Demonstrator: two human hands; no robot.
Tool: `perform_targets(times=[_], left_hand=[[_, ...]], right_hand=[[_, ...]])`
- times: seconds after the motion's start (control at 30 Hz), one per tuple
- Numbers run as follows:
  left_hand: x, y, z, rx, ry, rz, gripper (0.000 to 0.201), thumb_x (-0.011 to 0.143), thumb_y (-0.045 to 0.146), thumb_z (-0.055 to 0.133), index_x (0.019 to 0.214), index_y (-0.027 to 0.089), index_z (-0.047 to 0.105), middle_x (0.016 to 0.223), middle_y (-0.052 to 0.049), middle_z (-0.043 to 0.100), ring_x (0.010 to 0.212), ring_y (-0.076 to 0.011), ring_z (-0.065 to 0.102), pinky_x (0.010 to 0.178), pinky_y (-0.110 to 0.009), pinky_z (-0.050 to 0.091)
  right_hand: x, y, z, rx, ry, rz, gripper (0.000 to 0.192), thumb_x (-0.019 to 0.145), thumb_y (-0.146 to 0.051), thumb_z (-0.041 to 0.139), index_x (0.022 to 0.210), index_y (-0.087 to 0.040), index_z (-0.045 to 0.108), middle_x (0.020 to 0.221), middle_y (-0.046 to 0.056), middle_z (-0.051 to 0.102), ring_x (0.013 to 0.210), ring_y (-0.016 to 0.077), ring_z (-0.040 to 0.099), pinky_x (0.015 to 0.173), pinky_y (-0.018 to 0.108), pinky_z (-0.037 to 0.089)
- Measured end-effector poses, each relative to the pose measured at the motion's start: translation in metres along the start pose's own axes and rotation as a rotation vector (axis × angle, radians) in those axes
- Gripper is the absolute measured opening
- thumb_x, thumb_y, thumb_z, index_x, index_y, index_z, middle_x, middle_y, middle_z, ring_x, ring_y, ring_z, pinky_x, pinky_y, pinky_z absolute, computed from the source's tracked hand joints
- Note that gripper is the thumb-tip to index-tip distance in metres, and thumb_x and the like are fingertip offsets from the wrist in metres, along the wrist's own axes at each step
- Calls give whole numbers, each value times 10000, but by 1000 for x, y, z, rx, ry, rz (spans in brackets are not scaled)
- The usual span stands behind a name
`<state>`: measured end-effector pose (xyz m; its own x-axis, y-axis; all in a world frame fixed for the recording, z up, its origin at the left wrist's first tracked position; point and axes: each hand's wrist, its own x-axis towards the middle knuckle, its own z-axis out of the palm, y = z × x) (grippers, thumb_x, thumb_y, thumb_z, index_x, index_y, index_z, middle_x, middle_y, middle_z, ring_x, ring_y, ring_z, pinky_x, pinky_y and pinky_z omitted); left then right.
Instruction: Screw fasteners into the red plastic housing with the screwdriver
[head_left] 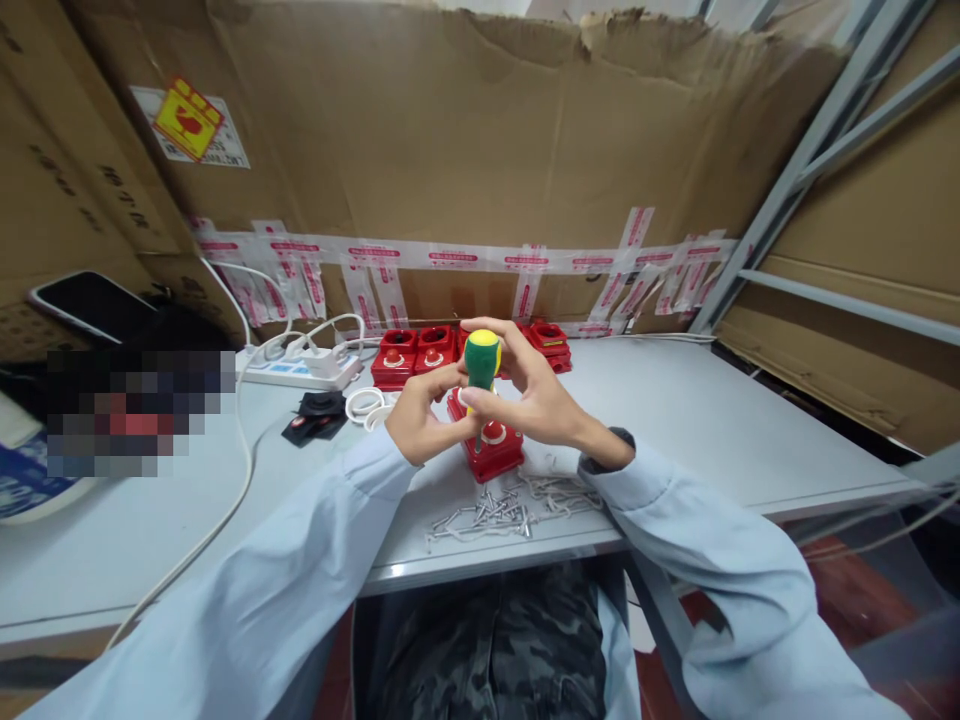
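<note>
A screwdriver (482, 358) with a green and yellow handle stands nearly upright over a red box-shaped part (495, 462) with a round red button and white ring. My right hand (536, 395) is closed around the handle, thumb across its front. My left hand (427, 412) is closed too, its thumb and index finger meeting at the lower part of the screwdriver. The shaft reaches down to the red part's near left side; its tip is hard to make out. Just in front lies a pile of loose screws (491, 512).
Several similar red parts (395, 360) stand in a row behind my hands. White rings (365, 405) and black pieces (315, 415) lie to the left, near a power strip (300, 370) with a trailing white cable (244, 450). Cardboard (465, 130) walls the back; a metal frame (810, 170) rises right.
</note>
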<state>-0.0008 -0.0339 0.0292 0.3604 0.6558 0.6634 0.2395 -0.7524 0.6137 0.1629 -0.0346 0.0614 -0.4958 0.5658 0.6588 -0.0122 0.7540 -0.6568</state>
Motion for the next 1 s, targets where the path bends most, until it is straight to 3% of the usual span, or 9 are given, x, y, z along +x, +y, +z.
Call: perform_targets(times=[0.1,0.3,0.43,0.53,0.73,0.9,1.0], left_hand=[[0,0,1,-6,-24,14,71,716,210,642,760,161,617,751,-5,600,726,-154,557,689,-277,452],[-1,-3,1,-3,74,-47,211,615,241,724,685,163,541,677,12,565,639,-141,521,620,-273,426],[-1,-1,1,-8,5,-27,134,680,228,658,657,164,542,688,9,568,632,-129,504,611,-263,409],[-1,2,2,41,-8,-18,87,719,242,625,747,167,590,740,0,573,657,-132,497,626,-268,413],[-1,1,2,20,21,-55,280,613,291,744,696,174,503,695,22,519,660,-135,482,638,-276,401],[-1,-1,-1,32,-13,-19,122,689,225,644,678,171,535,703,10,551,665,-137,496,609,-262,377],[-1,0,1,71,-22,-41,114,697,248,641,718,167,564,744,-8,564,699,-155,515,642,-280,397]], right_hand=[[1,-1,-4,67,-66,-11,362,789,-287,644,1099,-203,477,980,33,560,925,153,568,863,325,472],[-1,0,5,-83,123,40,484,671,-334,758,1028,-210,454,851,-13,538,748,120,525,709,282,472],[-1,-4,-3,31,-25,63,462,761,-329,675,1154,-213,459,993,30,552,890,143,557,819,313,477],[0,-4,-8,136,-87,48,367,780,-303,655,1097,-200,501,998,37,571,920,150,578,859,322,475],[-3,-2,3,-55,147,53,418,651,-292,772,952,-196,498,810,-26,536,720,109,528,688,264,475],[-3,-4,-3,73,-43,90,361,770,-319,669,1067,-187,512,917,20,581,857,139,576,809,307,482],[-2,-2,-5,81,-27,59,310,745,-320,697,971,-176,543,906,22,594,855,143,580,826,313,477]])
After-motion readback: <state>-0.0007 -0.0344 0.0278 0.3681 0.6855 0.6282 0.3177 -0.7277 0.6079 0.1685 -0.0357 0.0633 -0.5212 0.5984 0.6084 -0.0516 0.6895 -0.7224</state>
